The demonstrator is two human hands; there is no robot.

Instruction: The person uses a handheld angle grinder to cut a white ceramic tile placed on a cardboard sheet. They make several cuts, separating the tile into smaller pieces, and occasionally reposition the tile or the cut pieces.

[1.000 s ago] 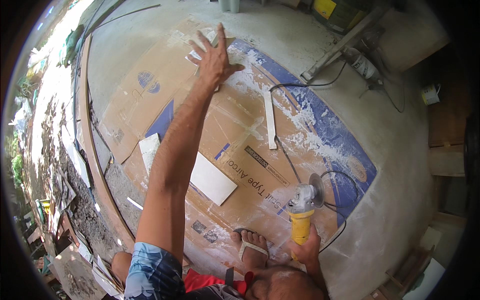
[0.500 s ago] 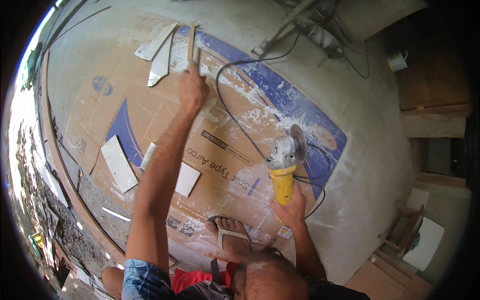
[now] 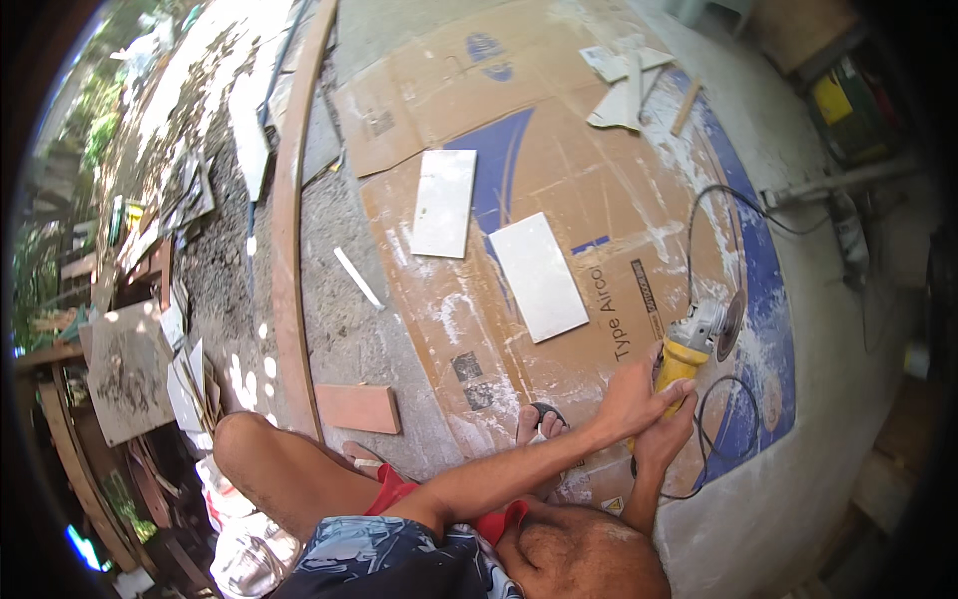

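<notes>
Angle grinder (image 3: 685, 357) over flattened cardboard's (image 3: 639, 220) right part, near blue border. Right hand (image 3: 666, 427): fingers wrapped round yellow body. Left hand (image 3: 635, 391) against same body; cannot tell whether fingers grasp. Likely heavy toward metal head, casing stiff, perhaps slippery if dusty; thin disc (image 3: 731, 327) probably fragile. Best hold: 2 hands on yellow body, clear of disc.

The short sleeve (image 3: 361, 542) bears a pale-blue print on dark cloth. The shorts (image 3: 392, 488) are bright red. A sandal (image 3: 368, 462) shows a pale strap
</notes>
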